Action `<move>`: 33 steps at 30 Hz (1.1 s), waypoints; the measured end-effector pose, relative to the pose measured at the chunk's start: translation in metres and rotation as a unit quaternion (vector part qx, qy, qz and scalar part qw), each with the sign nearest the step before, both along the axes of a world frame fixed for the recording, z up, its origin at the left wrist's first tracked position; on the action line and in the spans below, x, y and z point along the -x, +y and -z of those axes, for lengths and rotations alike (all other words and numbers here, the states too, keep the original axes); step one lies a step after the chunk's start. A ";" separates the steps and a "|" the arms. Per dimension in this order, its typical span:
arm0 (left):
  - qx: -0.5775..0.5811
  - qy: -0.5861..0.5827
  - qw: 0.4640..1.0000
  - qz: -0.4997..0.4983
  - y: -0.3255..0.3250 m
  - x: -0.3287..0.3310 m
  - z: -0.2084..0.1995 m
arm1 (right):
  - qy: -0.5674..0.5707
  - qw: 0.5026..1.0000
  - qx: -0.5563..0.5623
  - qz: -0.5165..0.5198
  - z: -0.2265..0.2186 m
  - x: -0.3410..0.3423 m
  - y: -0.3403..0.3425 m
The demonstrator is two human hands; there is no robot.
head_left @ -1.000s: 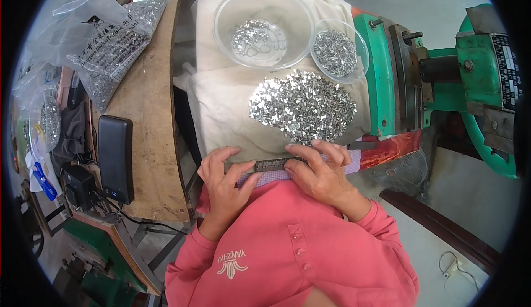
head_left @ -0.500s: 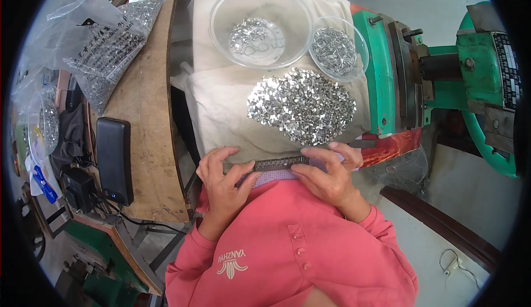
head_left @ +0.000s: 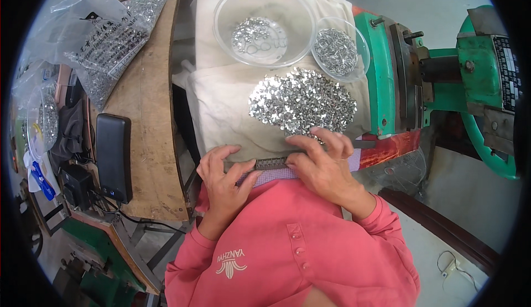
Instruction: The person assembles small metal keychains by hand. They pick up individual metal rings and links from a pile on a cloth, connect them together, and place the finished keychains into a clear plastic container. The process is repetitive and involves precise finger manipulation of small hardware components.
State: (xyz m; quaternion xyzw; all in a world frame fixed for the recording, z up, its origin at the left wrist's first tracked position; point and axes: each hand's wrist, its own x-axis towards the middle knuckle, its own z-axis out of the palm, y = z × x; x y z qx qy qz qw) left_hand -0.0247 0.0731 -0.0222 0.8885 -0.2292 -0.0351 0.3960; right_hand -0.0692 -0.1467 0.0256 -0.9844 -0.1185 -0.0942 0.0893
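Note:
A narrow dark metal strip (head_left: 270, 164) with small divisions along it lies crosswise at the front edge of the cloth, close to my body. My left hand (head_left: 222, 177) grips its left end between thumb and forefinger, the other fingers bent above. On the right end press the thumb and a fingertip of my right hand (head_left: 326, 168), covering that end. Its other fingers reach over the near edge of a pile of small shiny metal pieces (head_left: 301, 99). Whether they touch any piece I cannot tell.
Beyond the pile stand a large clear plastic tub (head_left: 298, 52) with some metal pieces and a smaller round container (head_left: 337, 52) of metal pins. A green machine (head_left: 381, 74) rises at the right. On the wooden table (head_left: 149, 135) lie a bag of parts (head_left: 116, 58) and a black power bank (head_left: 114, 157).
My right hand has slid left along the strip, and its fingers now extend toward the pile. The left hand stays in place.

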 end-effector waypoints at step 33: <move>0.003 -0.023 1.000 0.019 0.002 -0.001 0.000 | -0.038 0.982 -0.145 0.118 0.001 0.016 -0.013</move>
